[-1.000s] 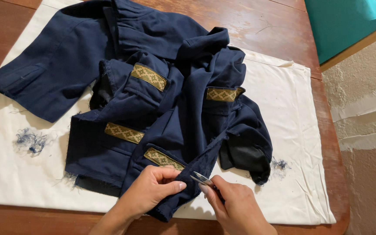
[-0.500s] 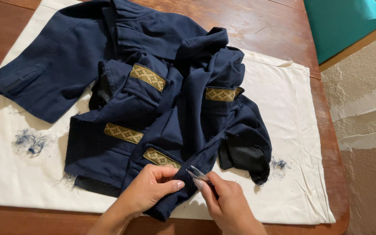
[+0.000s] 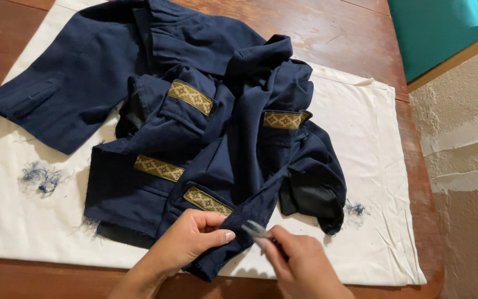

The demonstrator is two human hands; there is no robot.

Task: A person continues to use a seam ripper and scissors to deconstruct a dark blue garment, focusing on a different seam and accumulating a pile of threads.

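Left hand (image 3: 192, 243) pinches jacket (image 3: 206, 138) hem near bench front edge; right hand (image 3: 300, 263) grips small blade (image 3: 254, 228), picking seam; needs steady strokes.

Brown wood table (image 3: 355, 39) w/ white cloth (image 3: 372, 166) spread directly on it.

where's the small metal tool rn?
Head view, bottom centre: the small metal tool is pinched in the right hand, its tip at the navy jacket edge that the left hand holds.

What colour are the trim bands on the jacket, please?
Gold-yellow woven bands on the navy jacket, head view.
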